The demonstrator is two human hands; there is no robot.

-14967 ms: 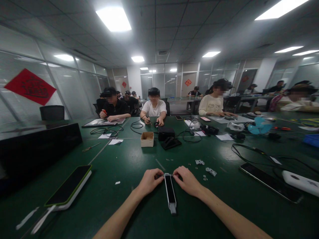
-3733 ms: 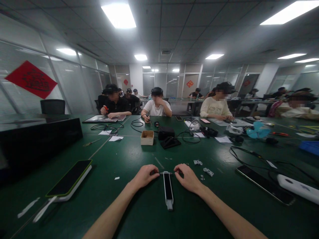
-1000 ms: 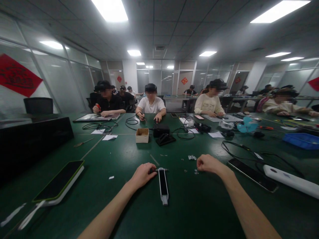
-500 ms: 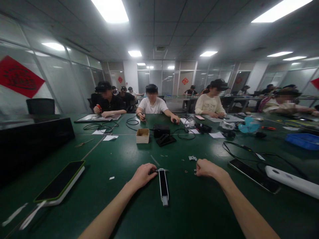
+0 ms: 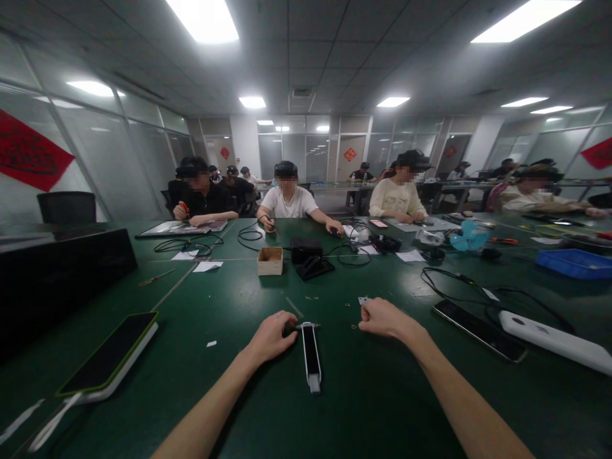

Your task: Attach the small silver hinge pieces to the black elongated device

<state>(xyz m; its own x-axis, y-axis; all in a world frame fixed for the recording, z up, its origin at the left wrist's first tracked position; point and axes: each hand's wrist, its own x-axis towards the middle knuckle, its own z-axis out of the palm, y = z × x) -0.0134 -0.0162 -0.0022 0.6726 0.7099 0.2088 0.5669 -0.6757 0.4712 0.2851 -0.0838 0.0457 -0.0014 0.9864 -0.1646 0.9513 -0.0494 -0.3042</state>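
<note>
A slim white-edged object with a black face [image 5: 312, 354] lies on the green table, its pale tip toward me. A thin crossbar [image 5: 315, 326] sticks out at its far end. My left hand [image 5: 271, 336] rests beside the bar's left end, thumb and forefinger apart in a curve; whether they touch the bar I cannot tell. My right hand [image 5: 385, 317] is closed in a pinch, low over the table, with its fingertips turned down and hidden. Near it lie a small metal plate [image 5: 363, 299], partly covered by the hand, and tiny ring-like pieces [image 5: 354, 327].
A phone [image 5: 479, 331] and a white power-bank-like block [image 5: 554, 341] lie at right, with black cables behind. On the left are a green-edged phone [image 5: 111, 352] and a black screen [image 5: 67, 287]. Ahead stand a small open box [image 5: 270, 262] and a blue tray [image 5: 576, 264]. People sit opposite.
My right hand has moved a little left, now covering part of the metal plate; the tiny ring at its fingertips no longer shows. My left hand's thumb and forefinger look slightly wider apart.
</note>
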